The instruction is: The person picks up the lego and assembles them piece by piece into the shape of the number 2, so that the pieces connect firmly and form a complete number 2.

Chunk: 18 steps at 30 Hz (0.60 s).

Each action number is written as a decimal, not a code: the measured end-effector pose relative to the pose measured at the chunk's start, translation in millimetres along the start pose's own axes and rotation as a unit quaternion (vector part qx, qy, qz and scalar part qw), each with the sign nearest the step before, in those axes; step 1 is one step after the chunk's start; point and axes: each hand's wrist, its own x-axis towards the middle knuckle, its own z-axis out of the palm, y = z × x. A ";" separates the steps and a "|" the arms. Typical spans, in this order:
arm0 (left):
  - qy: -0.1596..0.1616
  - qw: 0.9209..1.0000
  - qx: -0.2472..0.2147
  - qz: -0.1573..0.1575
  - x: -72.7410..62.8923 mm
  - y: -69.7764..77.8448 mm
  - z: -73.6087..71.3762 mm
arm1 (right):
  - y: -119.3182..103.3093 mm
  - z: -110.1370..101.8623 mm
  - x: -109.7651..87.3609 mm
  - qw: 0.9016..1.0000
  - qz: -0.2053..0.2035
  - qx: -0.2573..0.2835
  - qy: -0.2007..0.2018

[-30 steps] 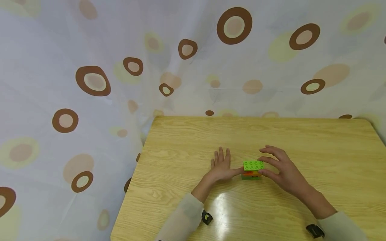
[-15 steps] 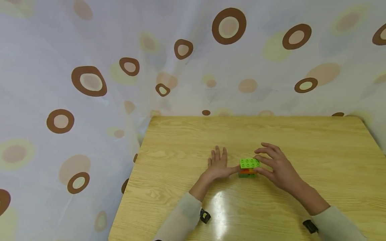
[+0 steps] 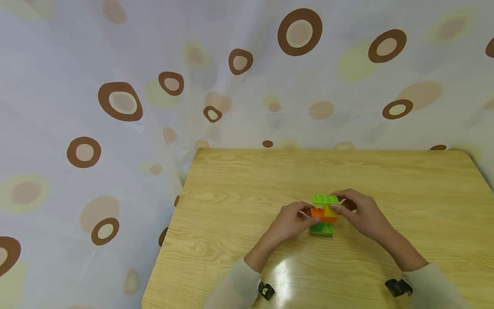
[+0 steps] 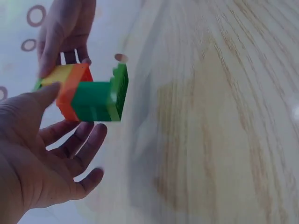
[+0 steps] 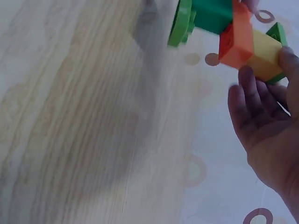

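Both hands hold one stack of toy building bricks, tilted in the head view so its side shows. At its top is a light green plate [image 3: 325, 199], with a yellow brick [image 4: 57, 73] under it. Below come an orange brick [image 3: 328, 218], a dark green brick [image 4: 96, 100] and another light green plate [image 4: 118, 93] with studs. My left hand [image 3: 290, 222] pinches the orange brick between thumb and fingers; its other fingers spread loosely in the left wrist view. On the opposite side, my right hand [image 3: 364, 212] grips the yellow brick just below the top plate.
A wood-grain table [image 3: 231, 180] spreads under the hands. Behind and to the left hangs a pale sheet [image 3: 154, 43] with brown ring patterns. Black straps [image 3: 399, 286] show at the wrists.
My left hand has gone from lying flat with its thumb at the bricks to pinching the orange brick. The stack has tilted, its top moving away, and my right hand's fingers have closed in.
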 end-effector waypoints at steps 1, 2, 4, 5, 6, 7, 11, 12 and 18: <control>-0.001 1.000 -0.013 0.002 -1.9 2.2 -0.8 | -0.1 -0.6 2.2 1.000 0.013 0.019 -0.009; -0.001 1.000 -0.025 0.002 -3.5 3.6 -1.4 | 0.0 -0.7 4.3 0.999 0.026 0.039 -0.021; 0.003 1.000 -0.027 -0.002 -5.6 4.9 -1.9 | 1.3 0.8 7.8 0.995 0.055 0.068 -0.046; 0.007 1.000 -0.027 -0.007 -5.7 4.8 -1.6 | 2.4 2.4 9.1 0.993 0.070 0.077 -0.058; 0.010 1.000 -0.026 -0.014 -5.9 4.0 -1.0 | 3.9 4.5 10.3 0.990 0.086 0.090 -0.071; 0.014 0.999 -0.026 -0.021 -5.7 2.3 -0.1 | 5.2 6.8 11.6 0.986 0.105 0.102 -0.083; 0.033 0.998 -0.021 -0.050 -3.4 -8.8 5.3 | 9.4 17.0 17.0 0.966 0.175 0.142 -0.124; 0.038 0.998 -0.020 -0.052 -2.6 -11.5 6.7 | 10.2 19.5 18.3 0.962 0.189 0.151 -0.130; 0.062 0.997 -0.016 -0.042 2.2 -19.8 12.5 | 19.1 37.6 19.5 0.955 0.237 0.134 -0.115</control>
